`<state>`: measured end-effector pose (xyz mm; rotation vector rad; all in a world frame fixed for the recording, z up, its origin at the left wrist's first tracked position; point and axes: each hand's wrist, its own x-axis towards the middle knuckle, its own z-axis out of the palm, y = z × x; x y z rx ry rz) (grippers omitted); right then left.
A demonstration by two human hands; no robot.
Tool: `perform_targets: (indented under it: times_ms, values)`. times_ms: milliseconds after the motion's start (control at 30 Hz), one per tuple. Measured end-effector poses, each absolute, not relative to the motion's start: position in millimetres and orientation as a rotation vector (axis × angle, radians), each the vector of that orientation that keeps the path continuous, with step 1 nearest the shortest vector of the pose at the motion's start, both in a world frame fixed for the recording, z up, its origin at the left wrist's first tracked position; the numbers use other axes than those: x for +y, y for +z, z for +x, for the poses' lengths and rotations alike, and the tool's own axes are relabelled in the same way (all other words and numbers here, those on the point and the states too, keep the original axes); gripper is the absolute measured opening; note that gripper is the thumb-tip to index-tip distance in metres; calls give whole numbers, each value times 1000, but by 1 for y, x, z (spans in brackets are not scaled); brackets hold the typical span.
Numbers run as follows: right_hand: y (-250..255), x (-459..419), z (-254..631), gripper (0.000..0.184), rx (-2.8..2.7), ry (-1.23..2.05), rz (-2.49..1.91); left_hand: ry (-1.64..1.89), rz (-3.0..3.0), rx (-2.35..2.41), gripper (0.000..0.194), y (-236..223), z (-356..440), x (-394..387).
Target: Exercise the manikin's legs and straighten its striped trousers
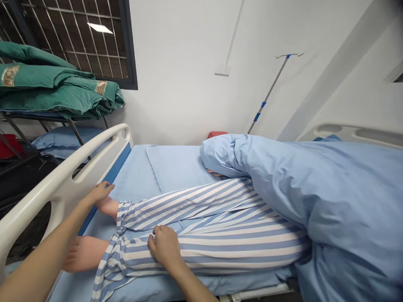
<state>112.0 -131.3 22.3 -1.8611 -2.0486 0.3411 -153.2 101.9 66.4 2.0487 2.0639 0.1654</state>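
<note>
The striped trousers (233, 249) that I work by are on both legs, stretched along the bed in front of me, with their cuffs bunched near the ankles at left. My left hand (102, 192) bends loosely over the end of the far foot (108, 208); I can't tell if it grips. My right hand (165, 246) rests half-curled on the near shin, and whether it pinches any cloth is hidden. As far as I can judge, uncovering the legs is done: the blue quilt (343, 188) lies heaped at right. Both feet are bare, and the cuffs look left to straighten. The footboard (71, 167) crowds the toes at left, and my left forearm crosses the near foot (86, 253). Beyond stand a drip pole (270, 92) and, far left, a rack of green bedding (59, 90).
</note>
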Motion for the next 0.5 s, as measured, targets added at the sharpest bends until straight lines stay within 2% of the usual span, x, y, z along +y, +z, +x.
perform_targets:
  times_ms: [367, 500]
  values:
    - [25, -134, 111, 24, -2093, 351, -1843, -116, 2084, 2199, 60, 74, -147, 90]
    - [32, -130, 117, 24, -2041, 519, -1832, -110, 2073, 2206, 62, 71, -154, 91]
